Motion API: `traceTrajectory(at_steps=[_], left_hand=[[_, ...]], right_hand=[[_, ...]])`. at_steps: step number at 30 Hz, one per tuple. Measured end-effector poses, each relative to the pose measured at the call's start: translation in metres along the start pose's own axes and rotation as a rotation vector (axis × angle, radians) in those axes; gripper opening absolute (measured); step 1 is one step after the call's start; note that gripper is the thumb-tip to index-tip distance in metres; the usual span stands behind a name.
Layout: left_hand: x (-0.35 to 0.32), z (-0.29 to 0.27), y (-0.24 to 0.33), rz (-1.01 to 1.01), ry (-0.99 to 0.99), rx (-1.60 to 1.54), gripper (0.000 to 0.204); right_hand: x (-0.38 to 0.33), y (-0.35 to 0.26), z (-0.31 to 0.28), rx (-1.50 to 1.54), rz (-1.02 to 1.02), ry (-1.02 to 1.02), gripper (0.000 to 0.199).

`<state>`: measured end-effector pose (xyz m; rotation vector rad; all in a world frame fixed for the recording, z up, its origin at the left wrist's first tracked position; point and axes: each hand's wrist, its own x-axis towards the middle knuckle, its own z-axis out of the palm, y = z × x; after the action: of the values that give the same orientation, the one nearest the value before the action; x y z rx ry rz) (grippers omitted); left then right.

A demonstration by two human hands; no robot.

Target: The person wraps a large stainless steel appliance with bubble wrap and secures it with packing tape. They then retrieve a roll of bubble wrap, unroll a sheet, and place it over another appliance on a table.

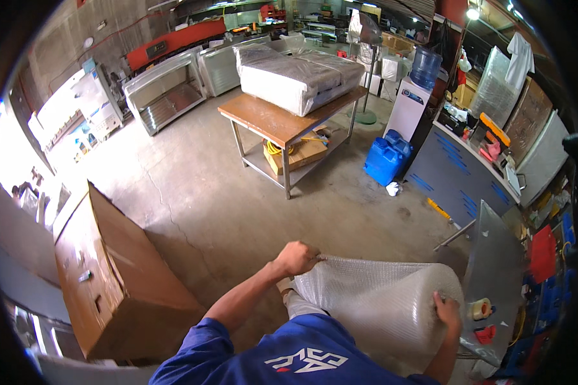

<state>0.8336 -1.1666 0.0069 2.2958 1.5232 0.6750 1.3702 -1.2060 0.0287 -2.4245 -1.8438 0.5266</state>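
Observation:
A large roll of bubble wrap (392,308) lies across the front of my body, with a loose sheet drawn off to the left. My left hand (298,258) is closed in a fist on the corner of that sheet, arm stretched forward. At the right end of the roll rests my right hand (448,310), its fingers bent against the outer layer and thumb side up. Part of the right palm is hidden.
A big cardboard box (128,282) stands to my left. Ahead, a wooden-topped table (257,119) carries a wrapped bulky item (302,74). Blue jugs (388,154) sit beside a water dispenser (406,106). To my right, a metal table (494,276) holds a tape roll (480,309).

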Motion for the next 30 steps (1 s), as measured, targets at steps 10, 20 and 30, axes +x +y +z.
traceTrajectory(at_steps=[10, 20, 30], left_hand=[[0.154, -0.158, -0.167, 0.206, 0.194, -0.018, 0.015], [0.254, -0.296, -0.253, 0.572, 0.491, -0.103, 0.015], [0.288, -0.454, -0.383, 0.575, 0.560, 0.027, 0.019]], right_hand=[[0.056, -0.053, 0.000, 0.010, 0.523, -0.277, 0.080], [0.000, -0.053, 0.019, -0.430, 0.773, -0.181, 0.075], [0.081, -0.695, 0.032, 0.567, -0.347, 0.023, 0.040]])
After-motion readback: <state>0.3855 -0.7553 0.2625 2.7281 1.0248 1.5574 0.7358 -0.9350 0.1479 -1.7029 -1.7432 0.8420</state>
